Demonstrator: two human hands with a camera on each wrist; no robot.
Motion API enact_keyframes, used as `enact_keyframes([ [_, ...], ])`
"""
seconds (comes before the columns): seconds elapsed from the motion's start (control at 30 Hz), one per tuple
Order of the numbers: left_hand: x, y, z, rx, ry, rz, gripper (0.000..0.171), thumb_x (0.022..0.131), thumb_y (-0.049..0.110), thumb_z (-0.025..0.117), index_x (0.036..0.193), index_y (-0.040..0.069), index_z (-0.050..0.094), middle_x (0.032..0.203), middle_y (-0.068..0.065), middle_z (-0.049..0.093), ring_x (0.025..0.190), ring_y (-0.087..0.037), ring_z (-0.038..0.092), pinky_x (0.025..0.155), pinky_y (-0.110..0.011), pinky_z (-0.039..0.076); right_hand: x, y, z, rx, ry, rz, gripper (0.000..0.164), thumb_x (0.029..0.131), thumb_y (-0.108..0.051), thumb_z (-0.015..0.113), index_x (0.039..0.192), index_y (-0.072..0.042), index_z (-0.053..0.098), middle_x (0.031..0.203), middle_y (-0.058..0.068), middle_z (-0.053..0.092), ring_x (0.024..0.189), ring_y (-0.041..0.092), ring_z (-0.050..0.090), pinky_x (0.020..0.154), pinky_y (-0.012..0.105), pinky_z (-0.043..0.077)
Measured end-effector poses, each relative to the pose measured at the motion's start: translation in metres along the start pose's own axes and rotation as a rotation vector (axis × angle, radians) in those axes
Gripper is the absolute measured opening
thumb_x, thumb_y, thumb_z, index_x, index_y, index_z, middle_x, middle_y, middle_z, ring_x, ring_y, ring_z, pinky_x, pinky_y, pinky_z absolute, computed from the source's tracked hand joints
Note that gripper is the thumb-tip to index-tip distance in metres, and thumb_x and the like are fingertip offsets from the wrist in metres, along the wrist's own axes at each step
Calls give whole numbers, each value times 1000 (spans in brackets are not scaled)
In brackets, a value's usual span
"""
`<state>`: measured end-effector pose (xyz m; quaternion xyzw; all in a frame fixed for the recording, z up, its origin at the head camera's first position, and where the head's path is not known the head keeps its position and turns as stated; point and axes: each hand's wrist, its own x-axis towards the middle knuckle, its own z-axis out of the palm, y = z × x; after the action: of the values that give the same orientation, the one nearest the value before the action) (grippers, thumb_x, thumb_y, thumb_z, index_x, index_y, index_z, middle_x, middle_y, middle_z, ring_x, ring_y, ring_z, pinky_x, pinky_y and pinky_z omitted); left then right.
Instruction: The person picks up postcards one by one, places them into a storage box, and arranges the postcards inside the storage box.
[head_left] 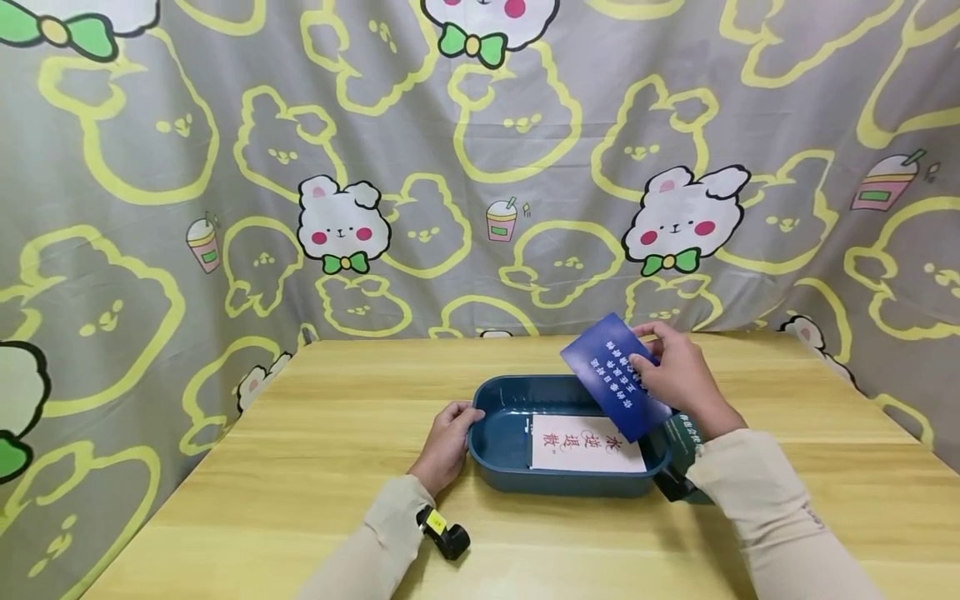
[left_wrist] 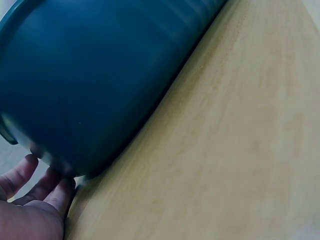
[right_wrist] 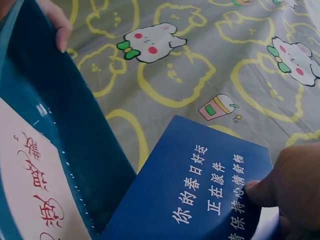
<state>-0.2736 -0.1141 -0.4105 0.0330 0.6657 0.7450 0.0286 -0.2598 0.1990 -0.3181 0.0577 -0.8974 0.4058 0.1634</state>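
A dark teal plastic basin point(head_left: 562, 482) stands on the table, its outer wall point(left_wrist: 100, 75) filling much of the left wrist view. My left hand point(head_left: 447, 437) holds its left end, thumb over the rim and fingertips against the outside. Inside lies a white card point(head_left: 588, 446) with red handwritten-style characters, also visible in the right wrist view. Over the basin's right part, my right hand point(head_left: 677, 375) pinches a blue card point(head_left: 611, 375) with white characters, thumb on its printed face point(right_wrist: 200, 185). The card is tilted and hides part of the basin and the white card.
Beside the basin's right end is a dark green card point(head_left: 684, 442) with white print, partly covered by my right wrist. The wood-grain table point(head_left: 315, 500) runs back to a grey curtain point(head_left: 450, 275) with cartoon figures. A black wrist strap point(head_left: 448, 535) shows at my left sleeve.
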Motion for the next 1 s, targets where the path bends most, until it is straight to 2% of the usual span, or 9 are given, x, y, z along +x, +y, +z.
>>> enact_keyframes([
  [0.17, 0, -1, 1, -3, 1, -8, 27, 93, 13, 54, 113, -5, 52, 111, -13, 54, 99, -21, 53, 81, -24, 48, -1, -2, 3, -41, -23, -40, 35, 95, -8, 59, 129, -1, 51, 95, 20, 60, 83, 33, 59, 72, 48, 53],
  [0.4, 0, 4, 1, 5, 13, -15, 29, 93, 13, 53, 115, -6, 52, 116, -15, 53, 104, -23, 52, 85, -25, 48, 2, -5, 9, -73, -52, -87, 29, 93, -10, 63, 121, -2, 57, 85, 13, 63, 75, 26, 61, 69, 49, 54],
  [0.6, 2, 2, 1, -4, -2, -19, 30, 92, 14, 54, 115, -6, 52, 112, -13, 53, 100, -21, 52, 80, -23, 48, 2, -2, 14, -97, -75, -120, 26, 93, -10, 64, 118, -2, 60, 86, 12, 66, 74, 24, 62, 68, 48, 55],
  [0.77, 2, 2, -2, -1, 5, -13, 29, 92, 13, 54, 114, -6, 52, 108, -11, 52, 95, -20, 51, 74, -21, 46, 2, 0, 21, -105, -93, -166, 24, 91, -8, 64, 114, -1, 63, 85, 10, 64, 74, 23, 57, 67, 40, 51],
  [1.0, 1, 1, -1, 11, -2, -36, 29, 94, 15, 54, 115, -5, 52, 114, -14, 52, 100, -21, 51, 80, -23, 47, -1, 1, 27, -104, -128, -257, 29, 82, 2, 61, 110, 1, 66, 95, 13, 65, 78, 23, 57, 68, 39, 50],
])
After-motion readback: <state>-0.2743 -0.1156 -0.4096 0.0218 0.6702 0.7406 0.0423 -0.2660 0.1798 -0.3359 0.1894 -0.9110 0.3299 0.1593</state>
